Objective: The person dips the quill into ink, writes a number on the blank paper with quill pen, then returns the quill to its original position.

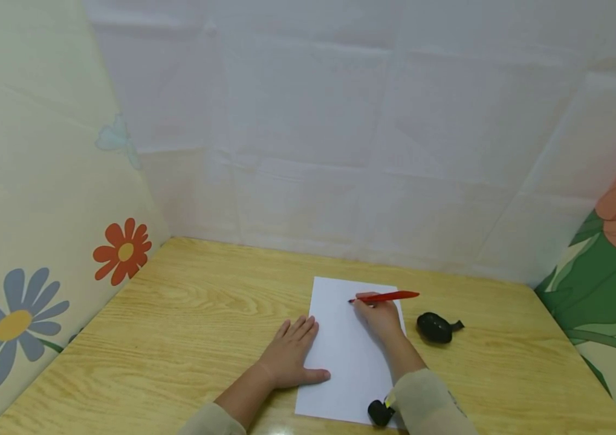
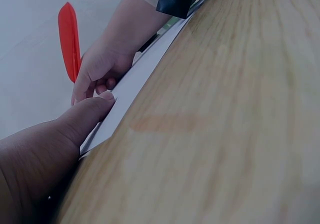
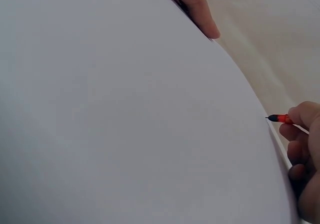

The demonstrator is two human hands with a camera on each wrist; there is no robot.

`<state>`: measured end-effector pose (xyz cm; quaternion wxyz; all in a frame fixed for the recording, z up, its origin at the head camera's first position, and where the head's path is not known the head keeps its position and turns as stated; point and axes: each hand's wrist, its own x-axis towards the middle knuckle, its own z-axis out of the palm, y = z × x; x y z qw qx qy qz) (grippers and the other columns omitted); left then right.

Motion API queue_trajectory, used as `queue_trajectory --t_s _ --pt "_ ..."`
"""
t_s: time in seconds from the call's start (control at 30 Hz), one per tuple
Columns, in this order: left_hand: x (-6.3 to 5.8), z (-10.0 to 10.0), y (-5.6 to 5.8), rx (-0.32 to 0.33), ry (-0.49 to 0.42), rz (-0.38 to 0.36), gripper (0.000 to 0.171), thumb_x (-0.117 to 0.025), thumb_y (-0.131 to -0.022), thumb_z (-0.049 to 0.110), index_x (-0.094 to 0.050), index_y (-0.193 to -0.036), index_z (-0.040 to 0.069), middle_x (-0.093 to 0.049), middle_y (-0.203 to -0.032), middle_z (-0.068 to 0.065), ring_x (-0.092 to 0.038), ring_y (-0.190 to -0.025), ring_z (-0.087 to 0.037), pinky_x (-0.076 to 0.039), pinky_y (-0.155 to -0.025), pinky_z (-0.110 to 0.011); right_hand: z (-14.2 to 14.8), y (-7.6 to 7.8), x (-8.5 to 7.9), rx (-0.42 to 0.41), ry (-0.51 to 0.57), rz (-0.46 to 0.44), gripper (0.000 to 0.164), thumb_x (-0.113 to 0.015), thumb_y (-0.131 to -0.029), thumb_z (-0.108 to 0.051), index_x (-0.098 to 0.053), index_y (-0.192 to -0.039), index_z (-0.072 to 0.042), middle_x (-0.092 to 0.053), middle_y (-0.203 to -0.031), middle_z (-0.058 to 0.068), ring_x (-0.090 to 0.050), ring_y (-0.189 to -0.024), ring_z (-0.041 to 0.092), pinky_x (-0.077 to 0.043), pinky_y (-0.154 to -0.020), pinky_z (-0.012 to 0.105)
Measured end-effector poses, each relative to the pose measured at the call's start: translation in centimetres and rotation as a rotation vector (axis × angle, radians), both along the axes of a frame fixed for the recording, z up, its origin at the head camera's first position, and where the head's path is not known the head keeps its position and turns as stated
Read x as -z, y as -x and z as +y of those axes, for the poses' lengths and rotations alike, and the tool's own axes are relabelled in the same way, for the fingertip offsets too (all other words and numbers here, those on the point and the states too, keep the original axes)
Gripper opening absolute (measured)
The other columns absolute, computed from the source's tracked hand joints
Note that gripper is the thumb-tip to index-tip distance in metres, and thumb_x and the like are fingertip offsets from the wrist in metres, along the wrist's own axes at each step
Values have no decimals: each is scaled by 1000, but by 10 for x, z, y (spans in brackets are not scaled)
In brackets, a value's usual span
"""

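A white sheet of paper (image 1: 343, 350) lies on the wooden table. My right hand (image 1: 381, 317) pinches a red feather-shaped pen (image 1: 395, 296) over its upper part, with the dark tip at the paper and the feather end leaning right. In the right wrist view, thumb and fingers grip the pen (image 3: 282, 118) just behind its black tip. My left hand (image 1: 291, 356) rests flat at the paper's left edge, fingers straight and thumb spread onto the sheet. The left wrist view shows the left thumb (image 2: 90, 109) in front of the right hand (image 2: 107, 64). No marks show on the paper.
A glossy black rounded object (image 1: 435, 328) with a short stem sits on the table to the right of the paper. A black wrist camera (image 1: 380, 413) is at the right sleeve. Behind the table (image 1: 204, 290) hangs a pale cloth (image 1: 308, 133); flower-printed cloths flank both sides.
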<state>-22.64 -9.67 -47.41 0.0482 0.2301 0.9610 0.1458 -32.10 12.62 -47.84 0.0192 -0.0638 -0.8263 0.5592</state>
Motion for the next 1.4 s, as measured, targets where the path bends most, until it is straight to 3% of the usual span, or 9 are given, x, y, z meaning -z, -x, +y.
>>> queue_trajectory --t_s 0.3,0.83,1.17,1.4 --pt "1 0 1 3 1 11 103 -55 -83 72 -27 -154 3 -24 -163 -12 -18 -152 -29 -13 -123 -52 -1 -3 -2 -17 -16 21 22 -71 -87 -23 -76 -104 -11 -73 -107 9 -61 -95 21 -46 -75 22" --pt "3 0 2 1 3 9 104 -54 -83 74 -26 -154 4 -23 -163 -11 -17 -152 -29 -12 -123 -52 -1 -4 -1 -54 -25 5 23 -71 -87 -25 -75 -106 -11 -73 -110 10 -62 -104 23 -51 -92 40" --pt "2 0 1 0 9 14 103 -54 -83 73 -27 -154 3 -23 -163 -12 -18 -152 -29 -12 -123 -52 -2 -4 -1 -52 -17 -12 22 -72 -87 -24 -75 -105 -11 -73 -110 9 -62 -103 22 -51 -90 37" --pt "-1 0 -1 -1 8 10 103 -55 -83 72 -28 -154 3 -24 -163 -12 -18 -152 -29 -13 -123 -52 -2 -4 0 -63 -18 -6 22 -72 -88 -23 -75 -105 -11 -73 -111 10 -62 -108 25 -49 -98 44"
